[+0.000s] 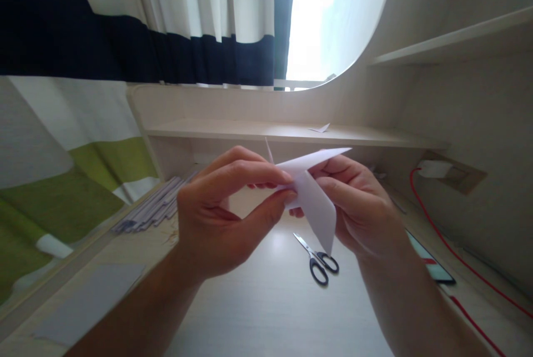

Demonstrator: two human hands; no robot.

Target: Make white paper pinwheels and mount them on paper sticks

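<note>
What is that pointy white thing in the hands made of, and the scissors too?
The folded white shape looks like thin matte paper: sharp creases, and light glows through it. The scissors on the desk seem to have shiny metal blades and dark loop handles, probably plastic.

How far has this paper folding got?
Already done: the white paper carries several folds and has pointed flaps. In hand: the left hand and right hand both pinch it above the desk, the left thumb and fingers pressing near its middle. Left: the final shape is unclear, so more folds probably remain. The scissors lie untouched on the desk.
</note>
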